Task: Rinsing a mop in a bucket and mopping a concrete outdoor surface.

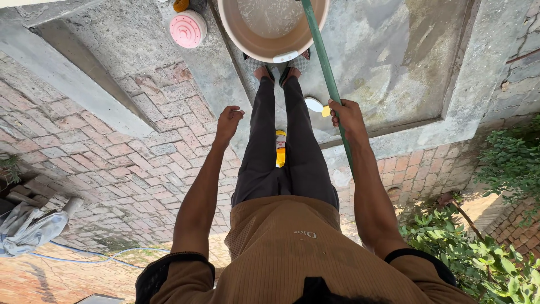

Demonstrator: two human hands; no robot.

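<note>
**Hose held over the tub**

The beige tub (273, 28) of water stands at your feet. Your right hand (347, 117) is closed around the green hose (326, 73), which leads into it. Your left hand (228, 123) hangs loosely curled, empty.

A pink round lid (187, 28) lies on the concrete slab (394, 62) at eleven o'clock. Worn brick paving (129, 152) spreads toward nine. At eight o'clock a grey cloth bundle (31, 228) sits crumpled, with a thin blue hose (95, 260) trailing at seven. Leafy green plants (478, 253) crowd four o'clock.
</note>
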